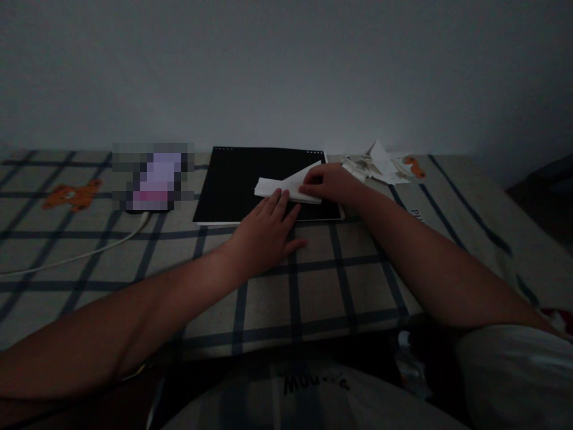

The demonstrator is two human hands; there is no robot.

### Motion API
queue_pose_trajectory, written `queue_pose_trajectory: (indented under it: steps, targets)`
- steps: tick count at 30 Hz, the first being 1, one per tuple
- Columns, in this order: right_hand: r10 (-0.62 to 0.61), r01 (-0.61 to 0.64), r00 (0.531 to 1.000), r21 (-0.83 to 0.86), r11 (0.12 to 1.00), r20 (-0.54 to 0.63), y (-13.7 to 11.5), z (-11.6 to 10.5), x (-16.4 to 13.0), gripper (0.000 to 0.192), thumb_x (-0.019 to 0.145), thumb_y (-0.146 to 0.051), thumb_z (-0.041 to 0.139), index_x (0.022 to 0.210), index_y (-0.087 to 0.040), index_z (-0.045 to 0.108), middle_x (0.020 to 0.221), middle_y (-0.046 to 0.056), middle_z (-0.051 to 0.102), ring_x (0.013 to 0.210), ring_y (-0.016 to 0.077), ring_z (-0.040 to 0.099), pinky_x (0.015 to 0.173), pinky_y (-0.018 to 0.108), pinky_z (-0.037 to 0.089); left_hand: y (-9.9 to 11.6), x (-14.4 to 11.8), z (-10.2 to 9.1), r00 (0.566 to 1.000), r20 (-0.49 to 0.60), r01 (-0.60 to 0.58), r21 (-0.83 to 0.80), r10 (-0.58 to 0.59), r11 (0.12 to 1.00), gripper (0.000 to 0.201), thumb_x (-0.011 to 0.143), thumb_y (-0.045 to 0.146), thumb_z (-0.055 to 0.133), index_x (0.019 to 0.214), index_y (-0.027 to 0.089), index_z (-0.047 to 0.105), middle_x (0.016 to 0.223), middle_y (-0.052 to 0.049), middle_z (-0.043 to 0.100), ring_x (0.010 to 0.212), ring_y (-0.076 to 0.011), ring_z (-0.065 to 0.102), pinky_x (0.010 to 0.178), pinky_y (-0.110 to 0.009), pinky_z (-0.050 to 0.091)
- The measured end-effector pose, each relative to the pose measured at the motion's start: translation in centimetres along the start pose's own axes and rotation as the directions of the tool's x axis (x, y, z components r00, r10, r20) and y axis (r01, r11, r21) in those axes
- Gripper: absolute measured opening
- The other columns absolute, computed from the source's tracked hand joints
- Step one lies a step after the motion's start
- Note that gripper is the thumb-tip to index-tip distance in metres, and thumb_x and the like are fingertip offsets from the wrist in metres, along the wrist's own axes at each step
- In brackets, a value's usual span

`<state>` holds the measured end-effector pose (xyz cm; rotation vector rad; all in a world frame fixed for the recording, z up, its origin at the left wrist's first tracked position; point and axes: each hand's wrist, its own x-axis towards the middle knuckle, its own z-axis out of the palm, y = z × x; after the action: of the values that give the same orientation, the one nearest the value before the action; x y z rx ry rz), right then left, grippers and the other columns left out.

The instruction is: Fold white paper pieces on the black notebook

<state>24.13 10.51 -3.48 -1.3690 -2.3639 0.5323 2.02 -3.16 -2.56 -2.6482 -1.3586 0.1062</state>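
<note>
We record first a folded white paper (289,184) — long and pointed, its tip raised toward the right hand — lying on a black pad (233,185) that sits flat just beyond both hands. Our left hand (268,230) lies palm down with fingers spread and flat, its fingertips pressing the near left end of the paper while the heel of the hand rests on the cloth short of the pad; it grips nothing. Our right hand (331,182) is laid over the paper's right end, fingers curled down onto it, holding it against the pad; whether the thumb pinches underneath we cannot tell in the dim light. Under everything lies a checked cloth (313,286), pale with dark lines. Beyond the right hand, near the wall, we note a small heap of white paper scraps (378,166) — with an orange bear print (414,167) on the cloth just beside it. Well to the left of the left hand stands a blurred lit screen (154,176), a white cable (80,254) running from it across the cloth, and farther left a second orange bear print (71,195).
</note>
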Motion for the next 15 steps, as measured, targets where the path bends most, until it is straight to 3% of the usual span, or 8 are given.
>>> queue_pose_trajectory:
  steps: [6,15]
  targets:
    - [0.035,-0.035,0.999,0.011,0.999,0.022,-0.20,-0.27,0.12,0.017,0.095,-0.036,0.081,0.091,-0.019,0.086,0.087,0.006,0.080,0.080,0.0209,0.067,0.079,0.036,0.047,0.34,-0.10,0.16,0.991,-0.034,-0.130,0.017,0.131,0.991,0.064,0.120,0.046,0.048,0.173,0.009,0.054,0.182,-0.024,0.047,0.172,-0.0369,0.045,0.137,-0.048,0.043]
    - [0.029,-0.030,0.999,0.038,0.999,0.016,-0.32,-0.25,0.08,0.017,0.094,-0.035,0.082,0.088,-0.019,0.083,0.085,0.006,0.079,0.082,0.0214,0.067,0.078,0.036,0.047,0.54,-0.14,-0.70,0.998,0.066,0.020,-0.040,-0.017,0.999,0.070,0.118,0.056,0.052,0.178,0.019,0.050,0.187,-0.026,0.036,0.174,-0.0465,0.036,0.135,-0.058,0.044]
